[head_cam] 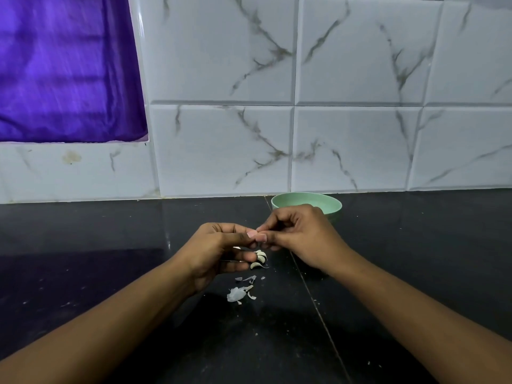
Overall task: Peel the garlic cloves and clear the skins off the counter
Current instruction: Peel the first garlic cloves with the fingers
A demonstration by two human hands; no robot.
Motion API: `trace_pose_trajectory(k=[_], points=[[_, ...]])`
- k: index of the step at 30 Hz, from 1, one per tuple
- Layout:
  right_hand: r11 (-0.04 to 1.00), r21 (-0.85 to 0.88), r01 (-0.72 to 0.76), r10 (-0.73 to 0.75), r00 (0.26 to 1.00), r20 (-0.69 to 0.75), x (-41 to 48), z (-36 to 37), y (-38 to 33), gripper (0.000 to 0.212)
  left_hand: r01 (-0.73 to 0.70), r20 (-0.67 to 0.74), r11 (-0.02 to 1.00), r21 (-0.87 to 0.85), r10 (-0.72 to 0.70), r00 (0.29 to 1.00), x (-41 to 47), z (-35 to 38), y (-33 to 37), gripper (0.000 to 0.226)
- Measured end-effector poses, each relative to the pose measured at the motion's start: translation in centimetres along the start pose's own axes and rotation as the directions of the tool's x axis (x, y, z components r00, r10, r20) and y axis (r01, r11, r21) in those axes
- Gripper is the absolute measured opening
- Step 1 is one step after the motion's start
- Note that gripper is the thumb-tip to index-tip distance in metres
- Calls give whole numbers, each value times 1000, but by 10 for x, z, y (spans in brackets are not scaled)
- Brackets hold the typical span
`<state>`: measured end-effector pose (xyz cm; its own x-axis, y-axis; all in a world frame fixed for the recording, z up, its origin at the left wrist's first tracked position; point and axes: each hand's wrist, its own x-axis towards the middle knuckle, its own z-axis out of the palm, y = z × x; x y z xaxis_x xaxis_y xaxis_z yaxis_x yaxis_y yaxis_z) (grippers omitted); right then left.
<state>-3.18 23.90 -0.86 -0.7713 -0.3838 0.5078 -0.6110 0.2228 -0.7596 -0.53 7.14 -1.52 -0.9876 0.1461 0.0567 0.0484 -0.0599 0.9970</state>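
My left hand point(219, 249) and my right hand point(300, 236) meet fingertip to fingertip above the black counter point(110, 273), both with fingers curled. They pinch a small thing between them, most likely a garlic clove, which the fingers hide almost wholly. Just below the fingertips a few pale garlic cloves point(259, 260) lie on the counter, partly behind my left fingers. Nearer to me lies a small heap of thin white garlic skins point(239, 292), with smaller scraps point(249, 279) above it.
A pale green bowl point(293, 200) stands against the marbled tile wall point(360, 148), right behind my right hand. A purple cloth point(66, 67) fills an opening at the upper left. A seam point(318, 314) runs diagonally across the counter. Tiny skin crumbs dot the surface.
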Motion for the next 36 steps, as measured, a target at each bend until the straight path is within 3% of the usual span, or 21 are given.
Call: trace_pose_trajectory(k=[4, 8, 13, 20, 26, 36], points=[[984, 137, -116, 105, 991, 83, 1, -2, 0, 4, 24, -13, 1000, -16, -24, 1000, 1, 0, 0, 18], [934, 260, -244, 211, 966, 147, 1, -4, 0, 7, 35, -21, 999, -1, -35, 999, 1, 1, 0, 15], [908, 309, -285, 251, 957, 146, 2, -5, 1, 7, 54, -11, 998, -27, -54, 998, 1, -1, 1, 17], [948, 219, -232, 201, 967, 157, 2, -9, -1, 22, 77, -17, 994, -76, -78, 997, 1, -2, 5, 8], [1000, 8, 5, -7, 989, 150, 1, -13, -1, 28, 96, 5, 993, -74, -96, 995, 1, -3, 4, 10], [996, 87, 38, -54, 980, 191, 4, -9, 7, 23, 93, 54, 995, -21, -92, 994, 0, -1, 3, 12]])
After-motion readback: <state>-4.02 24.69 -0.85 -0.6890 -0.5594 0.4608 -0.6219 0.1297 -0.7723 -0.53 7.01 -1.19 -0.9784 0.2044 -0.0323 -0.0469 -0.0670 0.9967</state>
